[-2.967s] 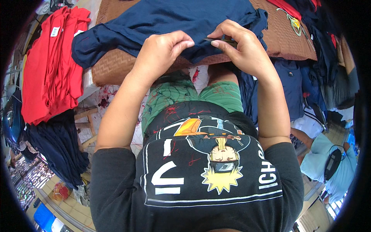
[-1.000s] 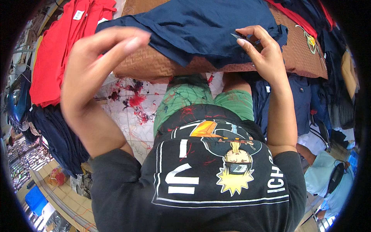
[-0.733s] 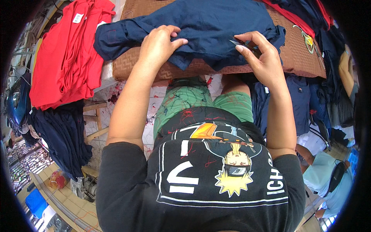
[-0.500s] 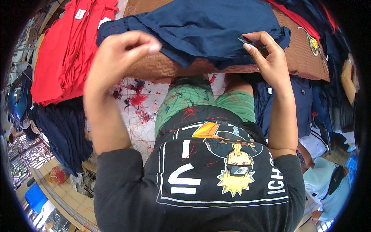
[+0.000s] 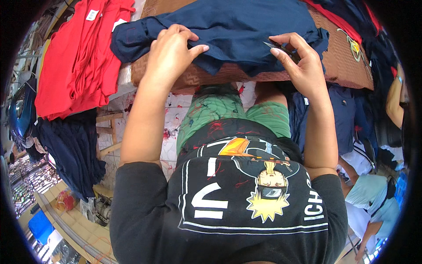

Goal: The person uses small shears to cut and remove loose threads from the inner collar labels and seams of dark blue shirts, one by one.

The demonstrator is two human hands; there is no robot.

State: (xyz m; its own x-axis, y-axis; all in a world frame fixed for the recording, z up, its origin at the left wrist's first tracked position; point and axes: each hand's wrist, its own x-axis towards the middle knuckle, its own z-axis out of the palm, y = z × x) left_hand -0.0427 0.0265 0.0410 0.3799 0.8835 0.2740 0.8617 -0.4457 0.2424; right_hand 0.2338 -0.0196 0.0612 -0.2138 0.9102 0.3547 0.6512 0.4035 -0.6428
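A navy blue garment [image 5: 237, 31] lies spread across a brown patterned cover in front of me. My left hand [image 5: 173, 50] is over its near left part, thumb and forefinger apart, with nothing seen between them; its other fingers are bent and partly hidden. At the garment's right side, my right hand [image 5: 303, 61] is closed round a pair of thread snips [image 5: 271, 45]. Their pointed metal tips face left, just above the cloth, and the dark handle is mostly inside the palm.
Red garments [image 5: 81, 61] with white tags are piled at the left. Navy cloth [image 5: 72, 149] hangs below them. The brown cover [image 5: 347, 57] carries a yellowish looped cord [image 5: 355, 46] at right. Thread scraps litter the floor. Another person in a light blue top [image 5: 367, 193] is at far right.
My left hand has moved right and onto the navy garment, its thumb now apart from the forefinger. The right hand with the snips has shifted only slightly.
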